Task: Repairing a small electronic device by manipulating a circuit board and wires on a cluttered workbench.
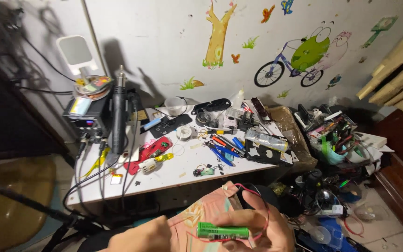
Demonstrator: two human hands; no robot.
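My right hand (253, 226) holds a green cylindrical battery cell (222, 231) sideways at the bottom of the view. A thin red wire (257, 196) loops over that hand. My left hand (141, 238) is beside the cell's left end with its fingers curled; whether it touches the cell is hidden. Both hands hover over my lap, which is covered with pink patterned cloth (201, 212), in front of the white worktable (173, 175).
The table holds a soldering station (89, 116) with a black hot-air handle (119, 116), a red phone case (148, 151), blue-handled tools (222, 149), a solder spool (184, 133) and a small circuit board (205, 171). Cluttered bins (336, 140) stand right, cables hang left.
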